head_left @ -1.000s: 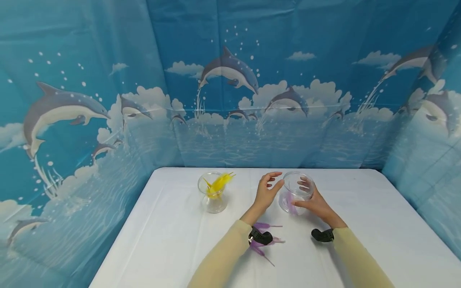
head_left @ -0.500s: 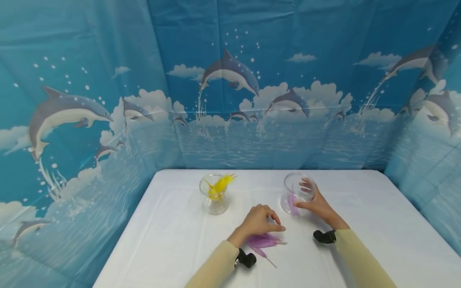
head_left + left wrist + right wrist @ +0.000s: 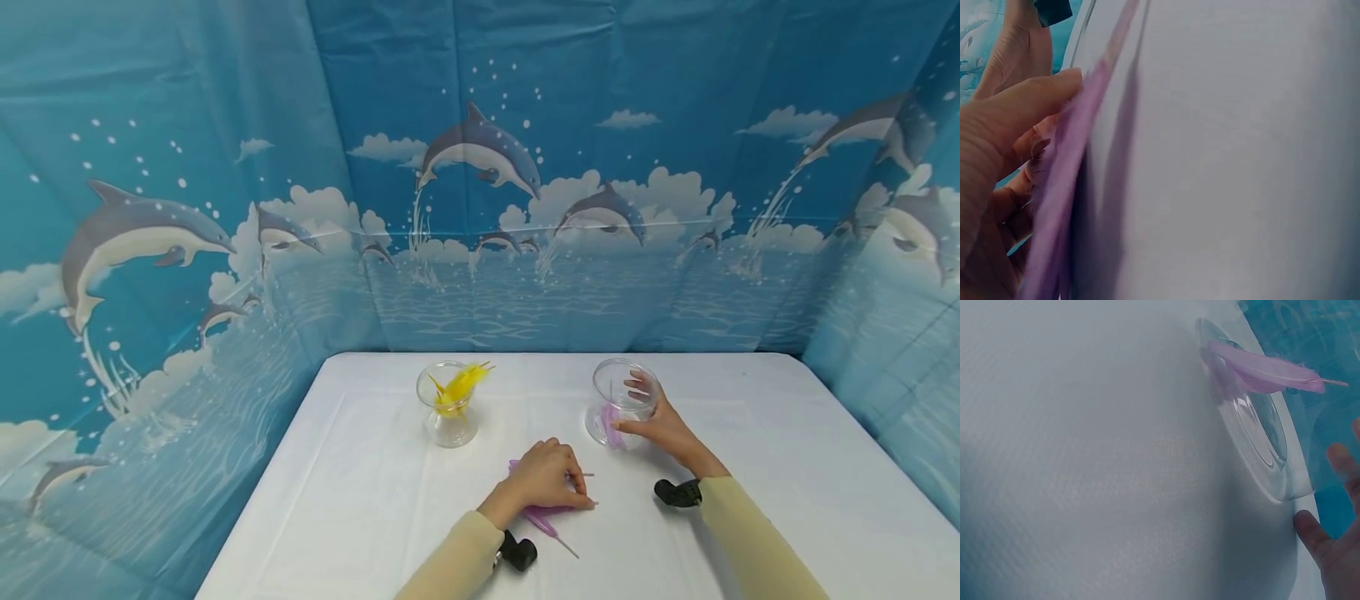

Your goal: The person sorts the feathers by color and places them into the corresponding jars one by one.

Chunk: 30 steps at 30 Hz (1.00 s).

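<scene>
My left hand [image 3: 551, 475] is over several purple feathers [image 3: 538, 523] on the table, in the middle of the head view. Close up in the left wrist view, thumb and fingers pinch a purple feather [image 3: 1079, 131] near its quill. A clear glass jar [image 3: 597, 385] stands farther back on the right, a light purple feather [image 3: 1266, 369] upright inside it. My right hand [image 3: 663, 425] holds this jar from its right side, thumb in front and fingers behind the glass.
A second glass jar [image 3: 450, 432], with yellow feathers [image 3: 459, 387] poking over its rim, stands at the back left. The white table [image 3: 322, 517] ends at a blue dolphin curtain [image 3: 480, 283] behind and at the sides.
My left hand has come away from the right jar, back toward the front, and down to the purple feathers, where it now pinches one. The right hand has stayed at the jar.
</scene>
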Tool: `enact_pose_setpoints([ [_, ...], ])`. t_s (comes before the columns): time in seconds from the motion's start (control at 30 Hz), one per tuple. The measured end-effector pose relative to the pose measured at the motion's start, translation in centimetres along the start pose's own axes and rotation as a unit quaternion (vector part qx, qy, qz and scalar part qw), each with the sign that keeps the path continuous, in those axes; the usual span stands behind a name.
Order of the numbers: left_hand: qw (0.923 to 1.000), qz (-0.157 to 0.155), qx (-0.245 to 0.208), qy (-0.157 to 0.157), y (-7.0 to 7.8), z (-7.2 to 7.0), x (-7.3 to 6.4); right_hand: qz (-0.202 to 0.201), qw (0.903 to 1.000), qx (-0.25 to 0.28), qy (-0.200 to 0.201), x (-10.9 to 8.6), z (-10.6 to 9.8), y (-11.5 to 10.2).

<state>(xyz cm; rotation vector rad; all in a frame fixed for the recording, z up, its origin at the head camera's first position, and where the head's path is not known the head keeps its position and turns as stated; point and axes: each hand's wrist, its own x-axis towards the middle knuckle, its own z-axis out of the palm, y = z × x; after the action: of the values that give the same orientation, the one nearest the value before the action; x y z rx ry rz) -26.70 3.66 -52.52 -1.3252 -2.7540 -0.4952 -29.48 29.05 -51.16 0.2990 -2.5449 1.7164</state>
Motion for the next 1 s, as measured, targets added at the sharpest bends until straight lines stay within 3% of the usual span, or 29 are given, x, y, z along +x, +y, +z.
enact_pose_setpoints([
  [0.13,0.9999,-0.009,-0.006,0.001,0.0,0.1,-0.1,0.003,1.0,-0.005,-0.003,-0.5,0.2,-1.8],
  [0.3,0.997,-0.022,-0.074,0.009,-0.3,0.1,0.0,0.007,0.9999,-0.009,-0.001,-1.2,0.5,-3.5],
  [0.47,0.9836,-0.049,-0.173,0.006,-0.3,-0.4,0.1,0.005,1.0,-0.007,0.0,-1.2,0.4,-3.3],
  [0.57,0.9747,-0.054,-0.216,0.01,-0.1,-1.0,0.2,0.005,0.9999,-0.011,0.002,-0.6,0.2,-1.5],
  [0.7,0.9735,-0.041,-0.224,0.023,0.2,-2.2,0.7,0.007,0.9999,-0.013,0.006,0.0,-0.1,0.4],
  [0.83,0.9692,-0.034,-0.24,0.044,0.3,-3.4,1.4,0.004,1.0,0.0,0.004,-0.3,0.0,-0.7],
  [1.0,0.9502,-0.036,-0.297,0.086,0.5,-4.9,2.3,-0.003,0.9999,0.011,-0.001,-0.7,0.2,-2.0],
])
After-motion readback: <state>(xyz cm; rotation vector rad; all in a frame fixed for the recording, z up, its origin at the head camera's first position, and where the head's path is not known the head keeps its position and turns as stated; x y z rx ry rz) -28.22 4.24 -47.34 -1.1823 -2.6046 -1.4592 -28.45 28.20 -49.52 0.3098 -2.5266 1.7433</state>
